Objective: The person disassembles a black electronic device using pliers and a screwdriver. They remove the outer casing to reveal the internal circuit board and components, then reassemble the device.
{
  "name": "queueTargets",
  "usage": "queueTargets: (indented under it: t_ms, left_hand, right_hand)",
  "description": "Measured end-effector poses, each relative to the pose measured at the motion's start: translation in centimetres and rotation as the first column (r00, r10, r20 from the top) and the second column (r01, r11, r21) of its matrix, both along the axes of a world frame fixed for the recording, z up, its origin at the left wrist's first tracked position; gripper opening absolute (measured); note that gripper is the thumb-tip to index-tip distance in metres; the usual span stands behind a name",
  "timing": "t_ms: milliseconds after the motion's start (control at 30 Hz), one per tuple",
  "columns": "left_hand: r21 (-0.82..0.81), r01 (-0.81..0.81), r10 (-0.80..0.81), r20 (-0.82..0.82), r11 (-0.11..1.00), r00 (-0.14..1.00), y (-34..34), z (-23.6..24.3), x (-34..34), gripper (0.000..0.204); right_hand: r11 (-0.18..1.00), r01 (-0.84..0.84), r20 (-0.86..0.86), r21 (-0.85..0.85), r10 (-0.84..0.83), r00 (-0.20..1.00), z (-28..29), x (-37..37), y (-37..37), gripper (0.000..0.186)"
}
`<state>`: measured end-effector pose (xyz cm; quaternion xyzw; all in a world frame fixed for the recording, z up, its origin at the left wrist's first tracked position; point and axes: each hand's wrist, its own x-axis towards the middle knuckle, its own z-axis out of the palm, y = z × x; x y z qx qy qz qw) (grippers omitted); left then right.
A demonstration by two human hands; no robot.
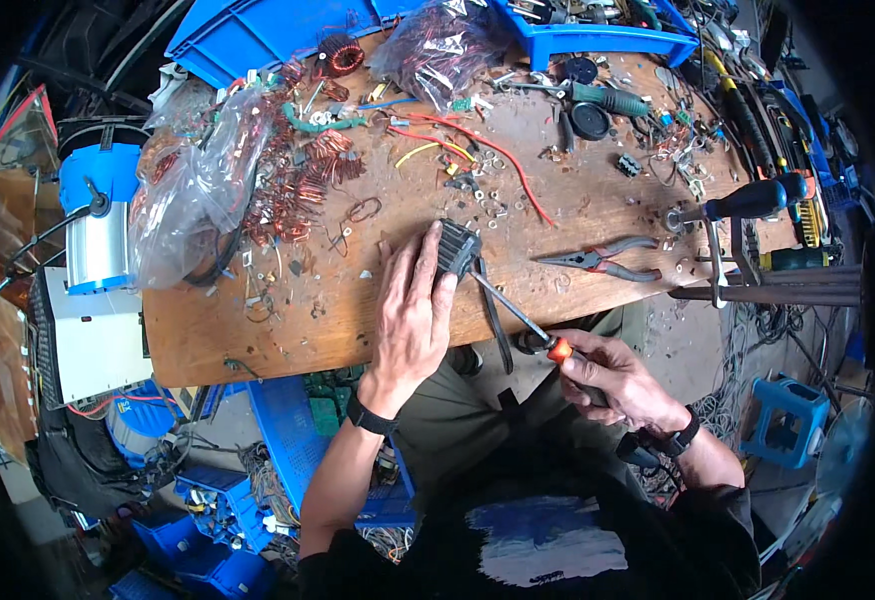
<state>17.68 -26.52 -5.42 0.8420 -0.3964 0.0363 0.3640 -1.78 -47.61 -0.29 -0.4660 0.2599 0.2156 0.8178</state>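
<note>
Near the front edge of the wooden table point(208, 335), my left hand point(413, 305) presses down on a black ribbed block point(458, 250), which looks like a finned metal housing. Its fingers lie over the block's left side and hold it against the tabletop. My right hand point(613, 380) is wrapped round the handle of a screwdriver point(510, 305) with an orange and dark grip. The shaft points up and left, and its tip meets the block's lower right side; the exact contact point is too small to make out. A dark strap or cable point(495, 315) hangs over the table edge beside the block.
Pliers point(598, 260) lie right of the block. Copper wire scraps point(303, 190) and clear plastic bags point(203, 190) crowd the left. A green-handled screwdriver point(608, 98), red wire point(523, 180) and small washers are strewn farther back. Blue bins point(258, 40) line the far edge.
</note>
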Motion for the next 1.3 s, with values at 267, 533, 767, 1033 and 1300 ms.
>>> queueTargets:
  t_ms: [267,533,767,1033,1300]
  left_hand:
    - [-0.028,0.014,-0.015,-0.029,1.000,0.999,0.0,0.0,0.2,0.053]
    - [-0.043,0.004,-0.006,-0.042,0.999,0.999,-0.1,0.3,0.0,0.051]
    - [-0.027,0.019,-0.020,-0.043,0.999,0.999,0.0,0.5,0.1,0.050]
    - [-0.042,0.154,-0.155,-0.003,0.987,0.988,-0.3,0.8,-0.4,0.048]
    - [-0.061,0.061,-0.065,-0.067,0.996,0.996,-0.5,0.5,-1.0,0.047]
  right_hand:
    - [0.866,0.114,-0.224,0.488,-0.002,0.975,-1.3,0.0,-0.3,0.040]
    - [0.583,0.218,-0.258,0.783,-0.013,0.966,-4.9,-1.4,0.8,0.044]
    - [0.798,-0.029,0.207,-0.602,0.190,0.960,-2.5,-0.3,0.3,0.048]
    - [0.993,0.025,0.146,-0.112,-0.008,0.989,-2.1,0.8,1.2,0.043]
    - [0.931,0.133,0.255,-0.341,-0.044,0.966,1.4,-0.9,0.2,0.046]
